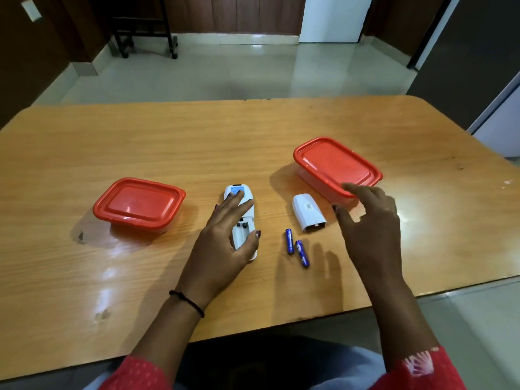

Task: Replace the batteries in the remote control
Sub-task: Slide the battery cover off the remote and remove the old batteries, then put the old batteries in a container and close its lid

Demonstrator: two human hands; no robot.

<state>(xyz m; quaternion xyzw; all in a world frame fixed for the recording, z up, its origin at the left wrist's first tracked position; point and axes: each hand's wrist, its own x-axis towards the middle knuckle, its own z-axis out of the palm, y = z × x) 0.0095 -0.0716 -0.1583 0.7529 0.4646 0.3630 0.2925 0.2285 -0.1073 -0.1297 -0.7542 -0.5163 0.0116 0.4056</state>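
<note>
A white remote control [244, 220] lies face down in the middle of the wooden table [168, 136], its battery bay uncovered and empty. My left hand [225, 243] rests over it, fingers spread across the top and thumb at its lower right side. The white battery cover [308, 211] lies apart to the right. Two blue batteries [295, 247] lie on the table just below the cover. My right hand [371, 229] hovers to the right of them with fingers apart, holding nothing, its fingertips near the right container.
Two clear plastic containers with red lids stand on the table, one at the left [139, 202], one at the right [336, 167]. The table's near edge runs just in front of my lap. Tiled floor lies beyond the far edge.
</note>
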